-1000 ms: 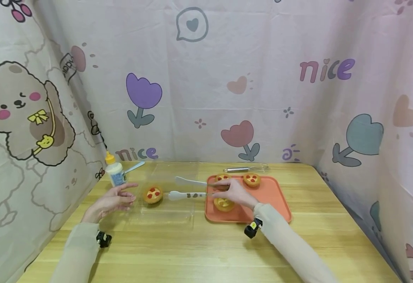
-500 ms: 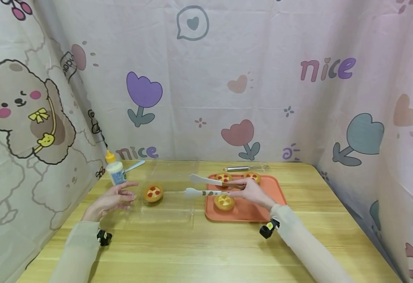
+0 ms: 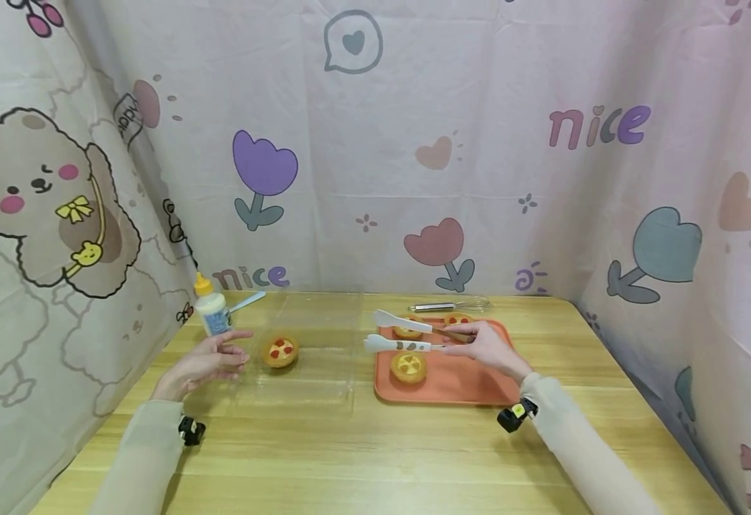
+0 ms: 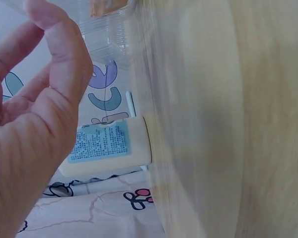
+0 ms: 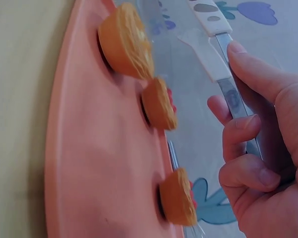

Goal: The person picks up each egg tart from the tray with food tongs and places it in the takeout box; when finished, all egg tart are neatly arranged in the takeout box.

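My right hand (image 3: 488, 350) grips a pair of tongs (image 3: 408, 346) with white, spread tips above the left part of the orange tray (image 3: 453, 393). Nothing lies between the tips. On that tray sit a yellow-topped tart (image 3: 408, 368) and two red-dotted tarts, one (image 3: 406, 332) partly behind the tongs, the other (image 3: 458, 319) partly behind my hand. A further red-dotted tart (image 3: 281, 352) lies in a clear plastic box (image 3: 324, 386). My left hand (image 3: 207, 363) hovers by the box's left side, fingers loosely bent; whether it touches the plastic I cannot tell.
A white bottle with a yellow cap (image 3: 212, 309) stands behind my left hand, beside a light-blue handled tool (image 3: 248, 300). A whisk (image 3: 449, 306) lies behind the tray. Patterned curtains (image 3: 375, 243) border the wooden table (image 3: 362, 458) at the back and sides.
My right hand has moved right with the tongs, away from the box and over the tray. My left hand has stayed in place.
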Demonstrator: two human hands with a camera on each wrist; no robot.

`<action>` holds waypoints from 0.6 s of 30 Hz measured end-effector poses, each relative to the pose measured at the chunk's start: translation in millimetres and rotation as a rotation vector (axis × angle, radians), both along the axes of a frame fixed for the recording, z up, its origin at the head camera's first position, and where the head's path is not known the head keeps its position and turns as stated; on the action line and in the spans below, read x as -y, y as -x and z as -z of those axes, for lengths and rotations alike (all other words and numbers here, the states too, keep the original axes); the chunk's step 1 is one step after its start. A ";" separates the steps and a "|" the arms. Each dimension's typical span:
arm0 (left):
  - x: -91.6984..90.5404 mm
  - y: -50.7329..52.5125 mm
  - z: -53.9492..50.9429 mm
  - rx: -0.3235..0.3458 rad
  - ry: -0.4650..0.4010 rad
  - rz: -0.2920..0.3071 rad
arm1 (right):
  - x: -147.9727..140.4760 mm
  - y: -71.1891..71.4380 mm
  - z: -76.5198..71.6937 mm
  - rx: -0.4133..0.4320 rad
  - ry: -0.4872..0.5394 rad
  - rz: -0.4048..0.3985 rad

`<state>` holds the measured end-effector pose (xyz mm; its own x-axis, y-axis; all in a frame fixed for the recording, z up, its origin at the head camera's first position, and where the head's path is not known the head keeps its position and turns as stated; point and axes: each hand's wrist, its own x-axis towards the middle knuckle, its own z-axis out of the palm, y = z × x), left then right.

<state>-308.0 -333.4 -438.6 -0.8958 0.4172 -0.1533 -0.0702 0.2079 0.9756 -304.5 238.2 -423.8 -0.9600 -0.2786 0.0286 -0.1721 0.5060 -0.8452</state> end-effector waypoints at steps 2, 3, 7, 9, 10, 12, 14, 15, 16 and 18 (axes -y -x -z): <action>-1.5 1.3 0.9 0.000 -0.003 -0.001 | -5.8 0.4 -1.0 -0.003 0.004 0.003; -2.3 1.8 1.2 0.001 -0.006 -0.005 | -8.4 0.5 -1.5 -0.006 0.002 0.002; -3.4 2.2 -0.2 0.001 -0.012 -0.009 | -19.1 0.7 -1.4 -0.024 -0.014 -0.028; -3.6 2.1 -0.4 0.004 -0.010 -0.007 | -24.8 0.2 -1.6 -0.042 -0.044 -0.048; -3.5 1.9 -0.3 0.005 -0.009 -0.005 | -27.5 0.0 -1.8 -0.048 -0.055 -0.061; -3.3 1.4 -0.1 0.007 -0.006 -0.005 | -31.7 -0.7 -2.7 -0.050 -0.083 -0.069; -3.3 1.0 0.0 0.007 -0.004 -0.007 | -35.6 -1.2 -3.6 -0.051 -0.106 -0.073; -3.3 0.9 0.0 0.007 -0.003 -0.008 | -37.4 -1.5 -4.2 -0.051 -0.116 -0.074; -3.3 0.9 0.2 0.006 -0.002 -0.008 | -39.1 -1.5 -4.4 -0.052 -0.119 -0.079; -3.4 1.0 0.3 0.006 -0.002 -0.009 | -42.8 -1.5 -4.9 -0.053 -0.130 -0.085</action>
